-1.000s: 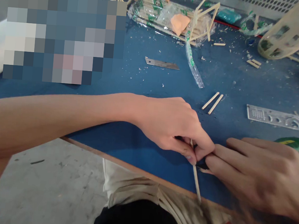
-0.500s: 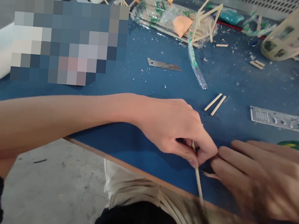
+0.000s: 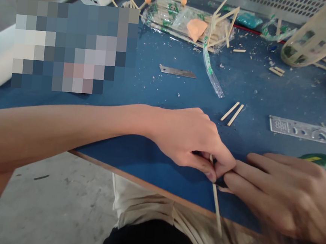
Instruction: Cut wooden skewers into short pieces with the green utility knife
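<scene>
thin wooden stick [image 3: 216, 203], pale, straight, bare // pinched partway along by the left hand [image 3: 195, 139], upper bit mostly covered tbh // slightly tilted, near end poked out past the blue table [image 3: 148, 162] edge

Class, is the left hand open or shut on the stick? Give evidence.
Shut: the left hand pinches the stick between thumb and forefinger, one end jutting out.
</scene>
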{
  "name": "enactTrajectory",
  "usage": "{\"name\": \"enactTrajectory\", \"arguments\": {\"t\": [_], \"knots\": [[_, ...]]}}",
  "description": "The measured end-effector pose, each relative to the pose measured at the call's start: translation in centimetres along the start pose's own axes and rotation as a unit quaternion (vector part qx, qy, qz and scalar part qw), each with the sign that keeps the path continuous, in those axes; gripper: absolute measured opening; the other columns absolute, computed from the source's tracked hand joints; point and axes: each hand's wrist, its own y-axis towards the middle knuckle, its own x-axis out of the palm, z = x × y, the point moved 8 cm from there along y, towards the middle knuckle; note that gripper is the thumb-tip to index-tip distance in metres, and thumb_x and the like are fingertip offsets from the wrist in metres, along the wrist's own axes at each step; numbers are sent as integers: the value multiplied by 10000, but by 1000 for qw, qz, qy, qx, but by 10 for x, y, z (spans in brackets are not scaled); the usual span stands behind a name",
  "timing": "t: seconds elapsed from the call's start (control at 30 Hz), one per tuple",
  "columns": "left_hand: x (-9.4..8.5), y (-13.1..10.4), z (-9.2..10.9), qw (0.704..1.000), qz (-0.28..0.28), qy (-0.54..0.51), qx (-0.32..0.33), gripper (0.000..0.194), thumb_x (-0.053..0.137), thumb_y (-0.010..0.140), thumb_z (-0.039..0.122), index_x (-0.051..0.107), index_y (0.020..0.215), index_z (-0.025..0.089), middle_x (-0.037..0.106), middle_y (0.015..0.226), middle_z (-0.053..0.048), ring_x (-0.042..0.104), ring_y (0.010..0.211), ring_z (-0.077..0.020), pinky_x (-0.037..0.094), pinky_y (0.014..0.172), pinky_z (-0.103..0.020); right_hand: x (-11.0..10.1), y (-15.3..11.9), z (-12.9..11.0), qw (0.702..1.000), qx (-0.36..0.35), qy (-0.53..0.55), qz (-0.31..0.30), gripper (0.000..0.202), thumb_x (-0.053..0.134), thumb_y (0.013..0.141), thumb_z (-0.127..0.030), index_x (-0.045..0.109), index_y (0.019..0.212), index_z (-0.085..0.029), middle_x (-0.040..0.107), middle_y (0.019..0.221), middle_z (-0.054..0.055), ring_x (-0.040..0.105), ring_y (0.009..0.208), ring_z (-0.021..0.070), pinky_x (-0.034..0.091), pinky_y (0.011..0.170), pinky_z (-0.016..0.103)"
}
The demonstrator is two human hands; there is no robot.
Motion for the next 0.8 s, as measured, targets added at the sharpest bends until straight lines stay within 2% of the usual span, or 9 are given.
{"name": "enactTrajectory", "arguments": {"t": [0.13, 0.3, 0.5, 0.67, 0.8], "knots": [[-1, 0, 1, 1000, 3, -9, 1, 86, 616, 996, 355, 673, 932, 358, 759, 861, 152, 688, 822, -77, 379, 615, -276, -2, 2, 1, 1000, 9, 5, 10, 221, 419, 1007, -181, 572, 865, -256, 515, 629, -44, 426, 553, 175, 285, 559, 349], [-1, -2, 2, 1000, -16, -20, 2, 101, 596, 1009, 357, 667, 938, 346, 753, 867, 155, 680, 823, -66, 404, 639, -266, 5, -3, 4, 1000, 18, 6, -9, 201, 426, 1006, -219, 560, 866, -275, 546, 675, -42, 440, 582, 187, 273, 575, 360], [-3, -2, 2, 1000, -2, -15, 6, 102, 608, 1003, 344, 659, 914, 347, 759, 843, 150, 687, 805, -69, 378, 595, -276, 4, -9, 5, 1000, 16, -4, -3, 186, 442, 993, -199, 561, 873, -277, 575, 696, -36, 468, 619, 193, 314, 596, 355], [0, -1, 1, 1000, -10, -3, 6, 91, 590, 1010, 366, 657, 949, 361, 755, 861, 147, 685, 812, -82, 392, 618, -284, 0, -3, 2, 1000, 1, 10, -4, 240, 411, 988, -166, 570, 840, -269, 546, 645, -34, 449, 565, 181, 307, 555, 355], [1, 0, 0, 1000, -16, 9, 1, 96, 594, 1005, 387, 670, 952, 362, 754, 858, 143, 683, 812, -94, 387, 627, -283, -4, 2, -3, 1000, 7, 4, 6, 273, 366, 1007, -171, 603, 899, -252, 579, 653, -37, 484, 547, 171, 323, 546, 354]]}}
